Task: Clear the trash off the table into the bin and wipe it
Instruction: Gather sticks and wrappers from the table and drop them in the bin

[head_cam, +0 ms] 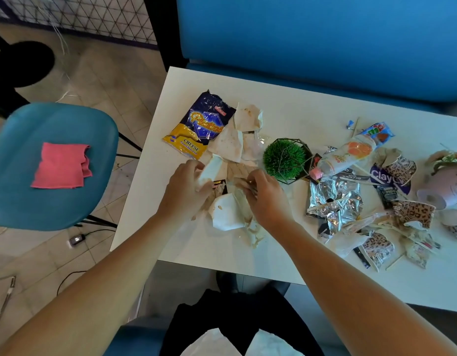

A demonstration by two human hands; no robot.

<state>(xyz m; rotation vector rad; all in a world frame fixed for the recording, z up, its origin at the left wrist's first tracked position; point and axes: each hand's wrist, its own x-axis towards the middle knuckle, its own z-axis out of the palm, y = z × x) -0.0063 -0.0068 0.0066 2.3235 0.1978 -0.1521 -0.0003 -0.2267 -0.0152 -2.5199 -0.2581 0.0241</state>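
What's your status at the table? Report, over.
Left hand, right hand gripping soiled paper wrappers. Chip bag uncollected on table. Plant ornament beside right hand.

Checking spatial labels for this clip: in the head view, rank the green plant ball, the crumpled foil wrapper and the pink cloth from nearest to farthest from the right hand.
Measured from the right hand, which pinches paper scraps:
1. green plant ball, just beyond the hand.
2. crumpled foil wrapper, off to its right.
3. pink cloth, far left, on the chair beside the table.
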